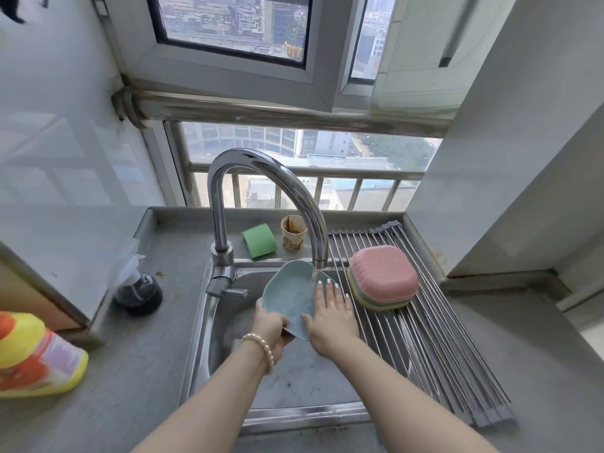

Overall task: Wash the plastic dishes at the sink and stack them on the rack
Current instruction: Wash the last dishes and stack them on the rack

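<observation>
Grey counter (147,371), steel sink (294,380), left fingers (281,322) gripping teal dish (289,297), right fingers (327,291) spread flat

Teal dish (289,291), pink-topped pastel stack (383,276)

Your left hand (269,328) covers the near edge of the teal dish (289,297), and its fingers go out of sight behind the dish; your right hand (331,317) hides the dish's right rim; the faucet (261,204) spout crosses part of the paper cup (293,232), whose print is too small to read; the stack of dishes (382,277) on the rack (425,348) shows only coloured edges below the pink top one, so you cannot count them surely; the yellow and orange bottle (32,354) is cut off by the left edge and blurred; the dark dispenser (139,294) sits partly behind clear plastic.
</observation>
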### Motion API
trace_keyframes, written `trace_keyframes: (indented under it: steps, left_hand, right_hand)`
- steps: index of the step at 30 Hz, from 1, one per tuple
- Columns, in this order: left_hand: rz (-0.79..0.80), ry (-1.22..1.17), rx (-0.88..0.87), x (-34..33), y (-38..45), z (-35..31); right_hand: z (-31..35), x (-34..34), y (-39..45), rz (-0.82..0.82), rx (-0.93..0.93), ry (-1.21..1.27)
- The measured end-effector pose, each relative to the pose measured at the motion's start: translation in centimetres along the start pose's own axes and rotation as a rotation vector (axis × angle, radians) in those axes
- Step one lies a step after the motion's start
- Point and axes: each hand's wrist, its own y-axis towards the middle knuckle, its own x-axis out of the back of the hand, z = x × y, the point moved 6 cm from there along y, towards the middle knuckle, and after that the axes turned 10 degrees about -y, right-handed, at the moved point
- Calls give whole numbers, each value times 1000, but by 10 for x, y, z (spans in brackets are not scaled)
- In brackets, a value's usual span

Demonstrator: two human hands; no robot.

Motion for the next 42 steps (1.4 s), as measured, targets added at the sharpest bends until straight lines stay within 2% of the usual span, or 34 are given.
trace_keyframes:
  steps: [3,8,11,14,17,19,21,24,27,29,33,36,39,42]
  left_hand:
    - [25,5,-9,3,0,-4]
    - [48,-32,-9,14,7,-12]
    - [46,-44,21,23,14,-6]
    - [57,-64,94,25,17,8]
    - [93,-104,166,14,15,18]
    - [150,-140,213,4,14,20]
    - [210,-189,271,-4,12,23]
    - [197,-303,366,-8,6,26]
    - [160,-385,305,-13,8,23]
    - [114,-350,235,-13,14,18]
    - [69,-192,245,-6,13,8]
    - [-40,-19,253,-1,12,4]
    - [-176,142,149,10,14,-8]
    - [-205,317,66,18,15,-17]
  right_hand:
    - [15,-2,13,14,-38,-21]
    - [33,-5,24,63,-3,46]
    - [45,-2,23,19,66,-32]
    - [48,-4,21,27,143,58]
    - [41,-2,23,18,59,193]
    - [38,3,23,-42,-41,202]
    - [37,8,22,-95,-56,181]
    - [40,7,21,-88,127,196]
    - [51,2,12,-48,306,297]
    - [61,-3,4,-35,405,342]
    - [55,-3,-11,-6,507,509]
    - [41,-11,-20,-20,458,617]
    - [29,-27,-24,-93,447,492]
    - [12,-23,-25,-165,416,306]
